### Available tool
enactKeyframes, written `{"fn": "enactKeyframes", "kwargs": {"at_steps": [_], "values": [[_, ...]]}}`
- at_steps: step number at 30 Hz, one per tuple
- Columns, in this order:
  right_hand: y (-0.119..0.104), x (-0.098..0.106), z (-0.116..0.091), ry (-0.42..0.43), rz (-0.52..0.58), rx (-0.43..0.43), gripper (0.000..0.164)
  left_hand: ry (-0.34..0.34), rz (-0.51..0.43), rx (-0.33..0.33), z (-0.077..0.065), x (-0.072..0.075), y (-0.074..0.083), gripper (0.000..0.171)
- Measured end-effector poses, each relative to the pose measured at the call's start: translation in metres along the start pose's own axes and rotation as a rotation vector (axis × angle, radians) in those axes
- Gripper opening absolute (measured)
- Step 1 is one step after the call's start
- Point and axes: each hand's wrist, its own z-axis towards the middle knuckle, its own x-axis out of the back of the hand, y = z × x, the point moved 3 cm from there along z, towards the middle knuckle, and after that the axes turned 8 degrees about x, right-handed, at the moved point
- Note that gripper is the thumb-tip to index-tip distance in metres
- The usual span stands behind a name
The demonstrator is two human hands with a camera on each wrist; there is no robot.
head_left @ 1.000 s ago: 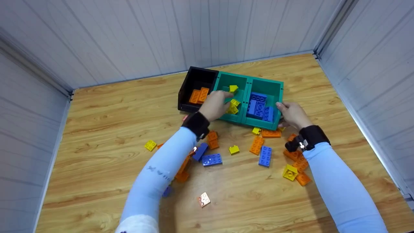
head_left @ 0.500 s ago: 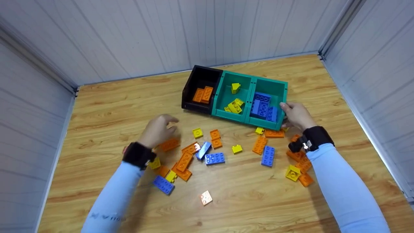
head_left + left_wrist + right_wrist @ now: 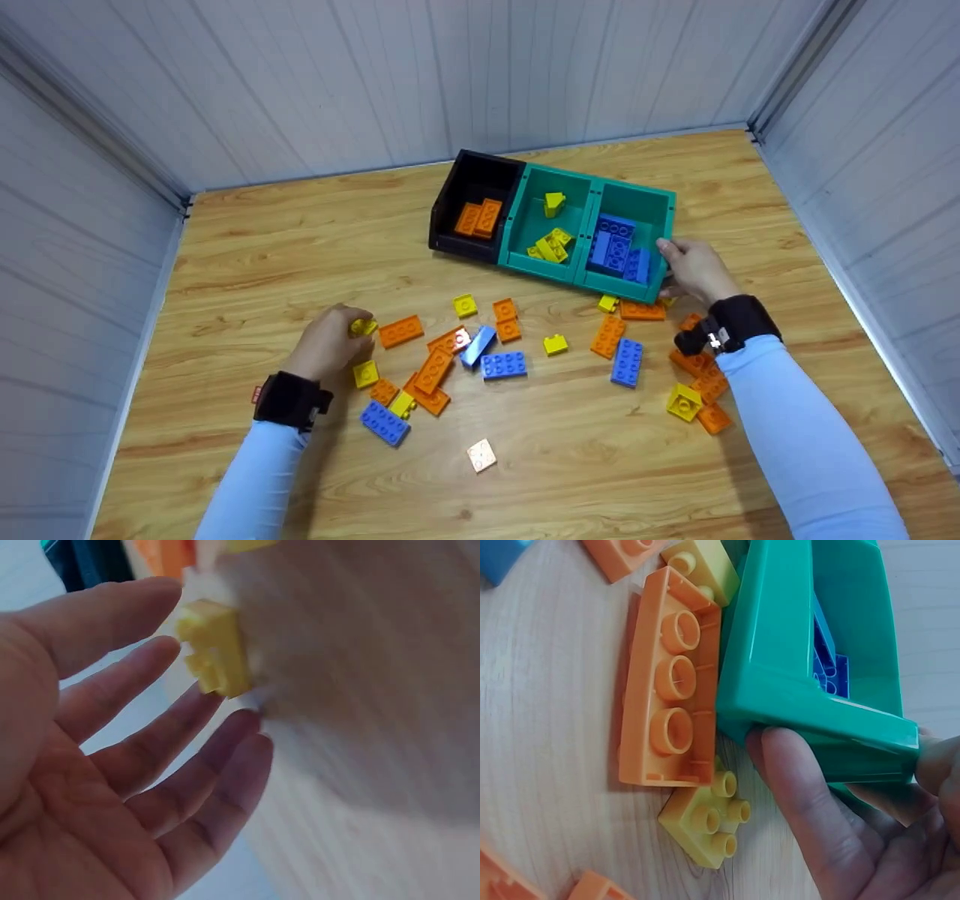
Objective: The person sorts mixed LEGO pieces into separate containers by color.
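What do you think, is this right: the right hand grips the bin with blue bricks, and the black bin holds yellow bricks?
Not quite: the black bin holds orange bricks, not yellow, as the head view shows. The rest is right.

Forward of the left hand (image 3: 328, 345) and up to the right hand (image 3: 697, 270), three bins are counted: one black bin (image 3: 443, 204) and two green bins (image 3: 650, 204). Two orange bricks (image 3: 488, 218) are contained in the black bin. In the green bin at the right hand, at least four blue bricks (image 3: 637, 265) are shown; in the other, one yellow brick (image 3: 553, 205) is separated from a yellow pile (image 3: 552, 248) of undetermined number.

Outside the bins, four loose blue bricks (image 3: 504, 365), eight loose yellow bricks (image 3: 556, 344) (one at the left fingertips) and at least twelve loose orange bricks (image 3: 608, 335) are counted. One pale square brick (image 3: 481, 455) is seen between the hands, nearer the wearer.
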Motion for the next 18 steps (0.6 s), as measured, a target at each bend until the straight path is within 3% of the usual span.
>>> {"fn": "enactKeyframes", "kwargs": {"at_steps": [8, 11, 15, 18], "values": [[0.001, -0.001, 0.0, -0.001, -0.001, 0.008, 0.063, 0.048, 0.04, -0.055, 0.011, -0.005, 0.002, 0.029], [-0.001, -0.001, 0.0, -0.006, -0.003, 0.01, 0.064, 0.043, 0.015, -0.04, 0.013, -0.001, 0.01, 0.029], [-0.001, 0.0, 0.0, -0.001, -0.008, 0.007, 0.065, 0.044, -0.074, -0.017, 0.017, 0.008, 0.039, 0.037], [-0.001, 0.0, 0.0, -0.002, -0.013, 0.002, 0.066, 0.057, -0.095, -0.096, 0.027, 0.01, 0.074, 0.038]]}}
